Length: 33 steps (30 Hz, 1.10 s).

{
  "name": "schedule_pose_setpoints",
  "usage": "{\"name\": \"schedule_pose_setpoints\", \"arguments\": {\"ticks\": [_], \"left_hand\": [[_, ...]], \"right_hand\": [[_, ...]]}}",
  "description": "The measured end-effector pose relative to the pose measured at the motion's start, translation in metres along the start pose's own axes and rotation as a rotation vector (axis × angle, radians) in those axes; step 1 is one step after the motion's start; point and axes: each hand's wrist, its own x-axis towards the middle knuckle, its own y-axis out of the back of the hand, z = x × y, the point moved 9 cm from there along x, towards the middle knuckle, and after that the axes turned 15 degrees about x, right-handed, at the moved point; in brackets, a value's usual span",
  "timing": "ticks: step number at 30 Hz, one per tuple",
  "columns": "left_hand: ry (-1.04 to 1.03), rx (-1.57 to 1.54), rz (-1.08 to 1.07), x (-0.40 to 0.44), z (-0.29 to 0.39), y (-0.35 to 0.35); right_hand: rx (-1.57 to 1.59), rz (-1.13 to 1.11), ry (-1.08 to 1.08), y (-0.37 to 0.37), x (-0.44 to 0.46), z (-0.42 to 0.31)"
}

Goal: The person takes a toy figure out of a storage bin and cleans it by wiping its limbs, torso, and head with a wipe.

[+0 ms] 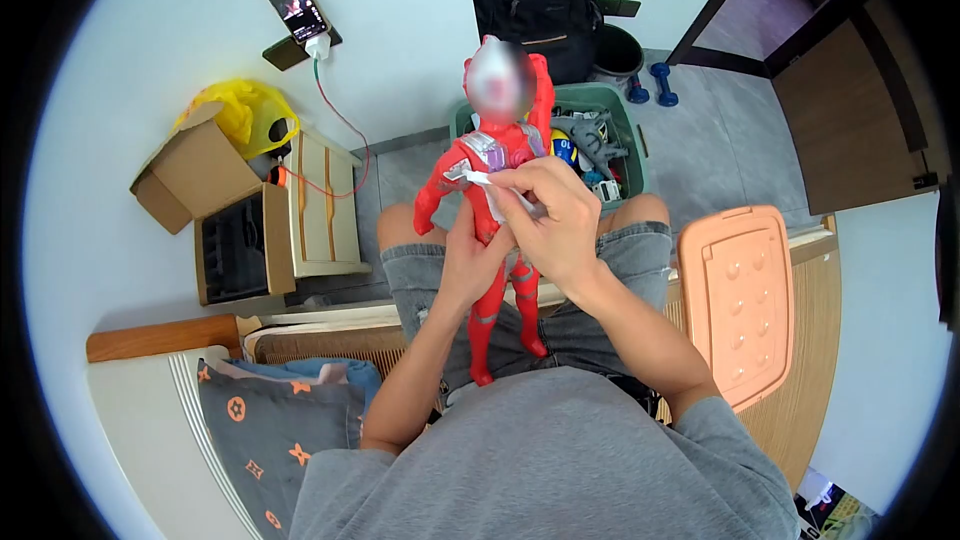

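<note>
Red and silver, the toy figure (492, 285) is at the centre of the clock, upright above the lap, its head towards 12 and its feet towards 6, reaching the grey shorts (640, 258). The left hand (468, 252) grips it at the waist; those fingers are closed round the body, though their tips are partly hidden behind it. The right hand (556, 212) has thumb and forefinger pinched together on a white cloth (478, 178), perhaps a tissue, whose tip lies at the chest, just beside the silver shoulder patch towards 10 o'clock.

The main weakness looks to be the single low hold. Pressure high on the chest, well above the left hand, could tip or twist the figure, and if that grip slackened it might pivot back towards 12, over the green bin (632, 185) and the jumbled toys (592, 140) in it. The bent arm at 9 o'clock and the raised arm towards 1 both stick out; a careless shift of either hand might snag one and strain its shoulder joint. Hard rubbing could scuff the silver finish or lift an edge, if it is a sticker; I cannot tell. The white cloth, if thin, may tear or bunch in that small pinch, leaving bare fingers against the surface.
</note>
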Motion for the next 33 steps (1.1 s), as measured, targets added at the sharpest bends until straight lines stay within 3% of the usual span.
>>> {"name": "schedule_pose_setpoints", "arguments": {"ticks": [8,14,17,18,22,25,26,30,32,33], "left_hand": [[0.007,-0.065,-0.031,-0.001,0.005,-0.005],[0.019,-0.082,-0.051,-0.004,0.000,-0.008],[0.007,-0.032,-0.040,-0.005,0.004,-0.006],[0.006,-0.033,-0.037,-0.004,0.005,-0.005],[-0.010,-0.045,-0.055,-0.004,0.008,-0.009],[-0.021,-0.047,-0.059,-0.004,0.007,-0.013],[-0.018,-0.049,-0.062,-0.004,0.006,-0.014],[-0.012,-0.040,-0.046,-0.005,0.005,-0.011],[0.001,-0.038,-0.032,-0.004,-0.004,-0.010],[0.000,-0.037,-0.033,-0.004,-0.003,-0.011]], "right_hand": [[0.009,0.061,0.030,0.009,0.020,0.000],[0.045,0.040,-0.211,0.016,0.035,0.023],[0.256,0.135,-0.386,0.022,0.028,0.049],[0.173,0.079,-0.456,0.025,0.028,0.053],[0.390,0.108,-0.534,0.029,0.028,0.082],[0.288,0.262,-0.477,0.033,0.022,0.089],[0.358,0.235,-0.618,0.027,0.015,0.101],[0.423,0.307,-0.782,0.026,0.010,0.115],[0.784,0.301,-0.989,0.006,0.009,0.100],[0.784,0.301,-0.988,0.006,0.008,0.104]]}}
